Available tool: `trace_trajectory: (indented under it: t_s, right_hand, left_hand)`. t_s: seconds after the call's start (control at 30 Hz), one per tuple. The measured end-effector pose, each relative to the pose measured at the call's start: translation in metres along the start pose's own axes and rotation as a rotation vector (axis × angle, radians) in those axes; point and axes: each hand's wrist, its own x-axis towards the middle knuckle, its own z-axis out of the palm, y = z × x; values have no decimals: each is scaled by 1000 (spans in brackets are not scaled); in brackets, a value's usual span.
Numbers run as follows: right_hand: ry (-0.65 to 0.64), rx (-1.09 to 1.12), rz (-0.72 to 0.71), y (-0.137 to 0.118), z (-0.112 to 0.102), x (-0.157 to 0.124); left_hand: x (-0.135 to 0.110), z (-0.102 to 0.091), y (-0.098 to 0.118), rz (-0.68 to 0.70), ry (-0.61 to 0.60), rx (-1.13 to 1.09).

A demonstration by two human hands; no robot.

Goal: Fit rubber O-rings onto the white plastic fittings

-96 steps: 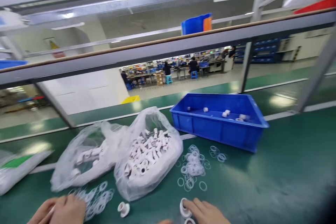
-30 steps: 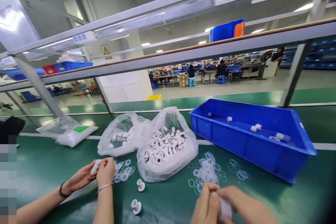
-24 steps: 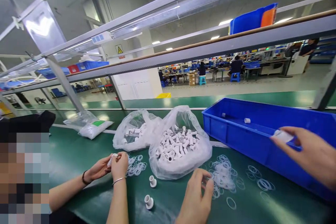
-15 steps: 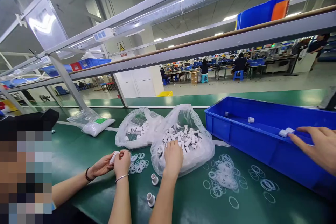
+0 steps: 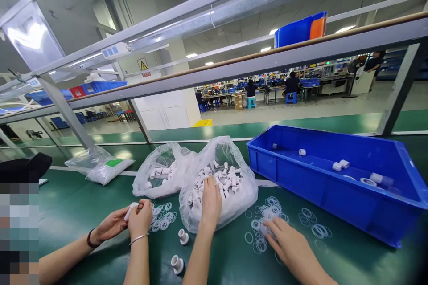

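My left hand [image 5: 211, 202] reaches into the right-hand clear plastic bag [image 5: 247, 193], among short white flanged tube fittings [image 5: 230, 182]. Its fingers are bent and close together; the fitting pile hides whatever they grip. Over a heap of thin translucent rings [image 5: 272, 205] on the table, my right hand [image 5: 289, 242] has its thumb and fingers apart, fingertips touching the rings. Two white fittings, a farther one [image 5: 183, 237] and a nearer one [image 5: 177, 265], stand upright on the table, left of my left forearm.
To the left, a co-worker's hands [image 5: 129, 218] hold a white fitting [image 5: 131, 210] beside another ring pile [image 5: 163, 217]. A long blue bin [image 5: 317, 187] with several white pieces stands at right. Another fitting bag [image 5: 140, 187] and a flat bag [image 5: 109, 173] lie farther back. A shelf rail [image 5: 234, 64] crosses above.
My right hand has moved from over the blue bin down to the ring heap. My left hand stays in the bag. The view has shifted to the right.
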Motion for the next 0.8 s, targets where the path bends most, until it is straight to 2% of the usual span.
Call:
trace_trajectory:
  t_s: [0.13,0.23,0.3,0.37,0.43,0.53,0.63,0.8]
  right_hand:
    - [30,35,-2,8,13,-3]
    - [34,120,64,14,21,-9]
    - [-42,240,183,17,21,-12]
    - [-150,368,332,21,17,-14]
    - [-206,479,450,23,9,-14]
    - [-206,628,561,24,-3,-10]
    - [-201,733,640,22,-12,-5]
    - [-210,835,697,20,-18,-4]
  left_hand:
    - [-22,9,24,29,-80,-9]
    - [-54,35,21,13,-198,-13]
    - [-90,63,4,-39,-382,-15]
    - [-135,94,-24,-105,-612,-20]
    - [-180,122,-55,-147,-801,-29]
    - [-226,144,-89,-187,-993,-47]
    - [-240,148,-96,-223,-1094,-91]
    - [-238,141,-80,-287,-1170,-150]
